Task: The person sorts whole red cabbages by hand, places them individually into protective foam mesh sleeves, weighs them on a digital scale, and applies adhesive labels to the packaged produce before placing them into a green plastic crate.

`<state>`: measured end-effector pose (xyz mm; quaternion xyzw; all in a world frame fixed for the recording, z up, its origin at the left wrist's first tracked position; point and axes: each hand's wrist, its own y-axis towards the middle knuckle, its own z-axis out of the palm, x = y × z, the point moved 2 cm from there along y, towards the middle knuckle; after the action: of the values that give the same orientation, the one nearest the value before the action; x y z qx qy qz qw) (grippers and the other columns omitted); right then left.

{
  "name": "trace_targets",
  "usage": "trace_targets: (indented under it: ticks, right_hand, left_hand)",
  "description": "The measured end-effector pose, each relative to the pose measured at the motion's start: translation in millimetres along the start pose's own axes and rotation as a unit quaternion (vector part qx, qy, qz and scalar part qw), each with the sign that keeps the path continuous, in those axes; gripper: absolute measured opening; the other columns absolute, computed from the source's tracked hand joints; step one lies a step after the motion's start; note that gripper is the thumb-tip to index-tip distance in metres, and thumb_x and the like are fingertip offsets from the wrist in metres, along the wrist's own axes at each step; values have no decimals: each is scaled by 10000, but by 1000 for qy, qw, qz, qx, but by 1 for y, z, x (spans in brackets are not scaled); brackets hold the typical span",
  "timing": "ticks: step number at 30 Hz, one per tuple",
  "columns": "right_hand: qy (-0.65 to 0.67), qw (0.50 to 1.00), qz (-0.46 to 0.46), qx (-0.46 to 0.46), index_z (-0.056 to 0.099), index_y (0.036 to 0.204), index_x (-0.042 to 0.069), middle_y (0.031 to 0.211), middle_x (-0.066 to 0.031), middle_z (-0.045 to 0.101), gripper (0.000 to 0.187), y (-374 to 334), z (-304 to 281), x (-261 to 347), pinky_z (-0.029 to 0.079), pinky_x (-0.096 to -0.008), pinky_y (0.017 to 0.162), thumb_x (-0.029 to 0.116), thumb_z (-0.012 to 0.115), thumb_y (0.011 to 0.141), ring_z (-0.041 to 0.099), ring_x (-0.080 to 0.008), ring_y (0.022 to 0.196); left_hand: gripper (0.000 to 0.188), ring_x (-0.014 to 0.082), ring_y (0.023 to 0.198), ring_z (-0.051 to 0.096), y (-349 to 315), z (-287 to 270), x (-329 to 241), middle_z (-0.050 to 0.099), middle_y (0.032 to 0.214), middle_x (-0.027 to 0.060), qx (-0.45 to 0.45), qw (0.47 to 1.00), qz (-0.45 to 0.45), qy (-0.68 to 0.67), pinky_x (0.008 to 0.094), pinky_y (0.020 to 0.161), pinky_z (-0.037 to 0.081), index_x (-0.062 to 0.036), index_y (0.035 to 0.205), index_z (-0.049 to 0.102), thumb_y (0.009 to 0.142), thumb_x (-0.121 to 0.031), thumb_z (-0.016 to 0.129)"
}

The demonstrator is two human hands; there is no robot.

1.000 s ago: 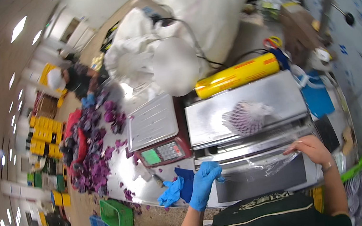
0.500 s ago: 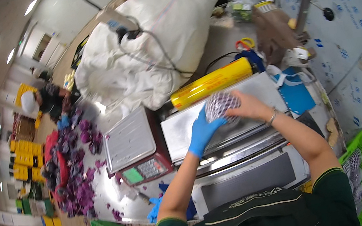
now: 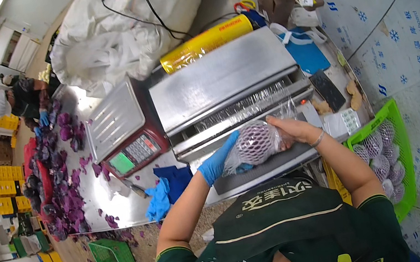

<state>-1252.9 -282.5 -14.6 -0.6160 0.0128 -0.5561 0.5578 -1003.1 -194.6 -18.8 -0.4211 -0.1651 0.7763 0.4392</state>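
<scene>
A red cabbage in a white foam net (image 3: 257, 144) is held between my two hands, above the dark pad (image 3: 231, 184) at the front of a metal film-wrapping machine (image 3: 218, 82). Clear cling film lies loosely around it. My left hand (image 3: 220, 164), in a blue glove, cups its left side. My bare right hand (image 3: 299, 131) grips the right side, thumb near the top and the other fingers partly hidden behind film. Behind the cabbage, a crinkled strip of film (image 3: 242, 107) spans the machine's slot.
To the left stands a red scale (image 3: 146, 105), with a knife (image 3: 134, 188) and blue gloves (image 3: 158, 199) nearby. Cabbages and loose purple leaves (image 3: 56, 180) cover the far left, beside a co-worker (image 3: 24, 99). A green crate (image 3: 406, 152) of netted cabbages stands right; a phone (image 3: 327, 90) lies nearby.
Both hands have brought the netted cabbage from the machine's top plate down toward me, over the front pad. Film now surrounds it. The view has shifted too.
</scene>
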Motion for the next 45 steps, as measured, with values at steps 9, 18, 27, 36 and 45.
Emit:
trace_targets:
  ticks: [9, 18, 27, 36, 45]
  right_hand:
    - [-125, 969, -123, -174, 640, 1179, 79, 656, -9, 554, 287, -68, 57, -93, 429, -219, 512, 88, 479, 942, 487, -50, 531]
    - [178, 963, -60, 193, 606, 1151, -22, 1133, -108, 663, 358, 95, 128, -273, 463, -362, 927, 240, 457, 957, 606, -227, 1020]
    - [-220, 873, -435, 32, 329, 1440, 12, 1473, -121, 392, 575, 46, 131, -298, 285, -352, 1130, 270, 537, 970, 401, -218, 1319]
    - [219, 848, -441, -196, 169, 1520, 163, 1470, -97, 364, 752, -230, 84, -249, 336, -397, 1088, 377, 588, 933, 390, -216, 1325]
    - [429, 714, -219, -508, 214, 1461, -17, 1385, -236, 448, 909, -401, -44, -477, 359, -413, 1093, 451, 668, 827, 457, -285, 1286]
  left_hand:
    - [309, 158, 811, 658, -153, -27, 130, 703, 925, 114, -309, 938, 96, 124, 266, 769, 519, 76, 1019, 660, 917, -214, 627]
    - [374, 248, 1090, 578, 57, -152, 352, 628, 1205, 119, -138, 963, 204, 112, 360, 979, 456, -23, 1230, 583, 913, -220, 577]
    - [438, 336, 1078, 591, -9, 139, 80, 649, 1102, 171, 32, 844, 405, 350, 447, 1024, 412, 6, 1186, 606, 945, -338, 481]
    - [279, 199, 1000, 624, 71, 245, 158, 659, 1074, 111, 39, 995, 95, 10, 311, 909, 501, -3, 1121, 594, 979, -208, 469]
    - [224, 138, 970, 608, 144, 429, 265, 651, 1117, 63, 125, 915, 98, 371, 257, 850, 477, -24, 1133, 621, 913, -42, 581]
